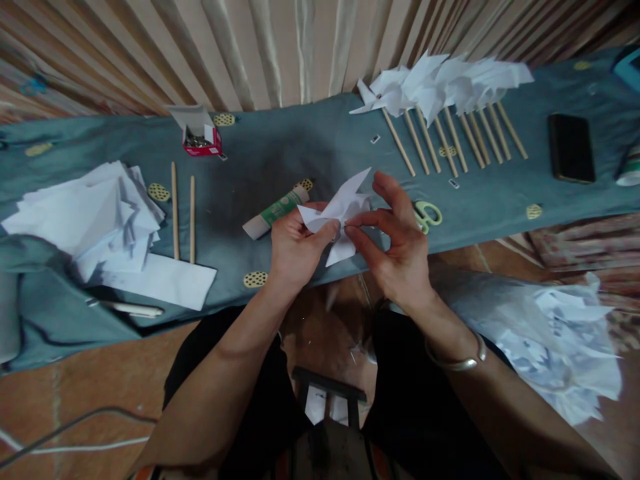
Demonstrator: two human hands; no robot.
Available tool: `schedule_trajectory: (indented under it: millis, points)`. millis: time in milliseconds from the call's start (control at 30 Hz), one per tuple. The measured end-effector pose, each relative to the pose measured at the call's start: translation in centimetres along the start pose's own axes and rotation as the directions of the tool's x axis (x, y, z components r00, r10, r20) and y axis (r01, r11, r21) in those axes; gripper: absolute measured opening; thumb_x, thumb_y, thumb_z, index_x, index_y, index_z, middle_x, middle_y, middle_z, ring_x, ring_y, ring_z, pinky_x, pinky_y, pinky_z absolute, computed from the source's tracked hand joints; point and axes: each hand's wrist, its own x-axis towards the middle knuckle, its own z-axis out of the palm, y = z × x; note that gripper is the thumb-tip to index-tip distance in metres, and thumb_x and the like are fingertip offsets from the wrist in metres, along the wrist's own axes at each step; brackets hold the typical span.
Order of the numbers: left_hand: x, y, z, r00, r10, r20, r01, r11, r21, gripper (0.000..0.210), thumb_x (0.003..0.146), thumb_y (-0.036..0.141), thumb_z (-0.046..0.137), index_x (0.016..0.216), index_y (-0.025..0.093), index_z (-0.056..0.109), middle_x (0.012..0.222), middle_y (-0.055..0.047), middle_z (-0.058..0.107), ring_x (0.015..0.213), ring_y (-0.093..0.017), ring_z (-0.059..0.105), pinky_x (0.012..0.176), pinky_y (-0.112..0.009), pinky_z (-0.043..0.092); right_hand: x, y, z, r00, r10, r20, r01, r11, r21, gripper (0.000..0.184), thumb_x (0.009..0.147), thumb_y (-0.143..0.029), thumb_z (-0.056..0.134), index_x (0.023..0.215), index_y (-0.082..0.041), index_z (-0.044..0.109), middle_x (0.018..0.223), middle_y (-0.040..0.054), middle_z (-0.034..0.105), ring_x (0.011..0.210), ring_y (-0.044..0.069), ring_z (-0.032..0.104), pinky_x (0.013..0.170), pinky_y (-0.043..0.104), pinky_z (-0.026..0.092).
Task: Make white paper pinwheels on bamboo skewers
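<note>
A white paper pinwheel (pixel 345 200) with folded, pointed blades is held above the table's front edge. My left hand (pixel 296 245) is closed on it, its thumb pressed near the middle. At the pinwheel's centre, the thumb and index finger of my right hand (pixel 395 243) are pinched together, with the other fingers raised. What lies between those two fingertips is too small to make out. Just behind my left hand lies a glue stick (pixel 277 212) with a green and white label. Green-handled scissors (pixel 427 215) rest beside my right hand, partly hidden by it.
Several finished pinwheels on wooden sticks (pixel 453 140) lie at the back right, near a black phone (pixel 571 148). At left are stacked paper pieces (pixel 90 213), two loose sticks (pixel 175 210), a pen (pixel 130 308) and a red box (pixel 203 140) of small metal pieces. A plastic bag (pixel 555 347) stands right.
</note>
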Motion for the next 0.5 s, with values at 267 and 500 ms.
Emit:
schedule_trajectory:
  millis: [267, 500]
  points:
    - [0.05, 0.16, 0.09, 1.0, -0.028, -0.013, 0.028, 1.0, -0.002, 0.017, 0.061, 0.013, 0.075, 0.077, 0.019, 0.069, 0.07, 0.002, 0.069, 0.062, -0.013, 0.062, 0.062, -0.026, 0.049, -0.02, 0.02, 0.05, 1.0, 0.019, -0.009, -0.019, 1.0, 0.012, 0.01, 0.085, -0.024, 0.063, 0.09, -0.031, 0.067, 0.147, -0.0041, 0.042, 0.135, 0.025, 0.043, 0.114, 0.051, 0.037]
    - [0.05, 0.03, 0.03, 1.0, -0.026, -0.004, 0.026, 0.999, -0.018, 0.019, 0.06, 0.014, 0.075, 0.077, 0.019, 0.069, 0.071, 0.002, 0.07, 0.064, -0.015, 0.064, 0.061, -0.027, 0.051, -0.06, 0.16, -0.01, 1.0, 0.005, -0.01, -0.005, 1.0, 0.001, 0.007, 0.086, -0.025, 0.062, 0.09, -0.028, 0.066, 0.147, -0.0016, 0.042, 0.132, 0.026, 0.046, 0.113, 0.049, 0.038]
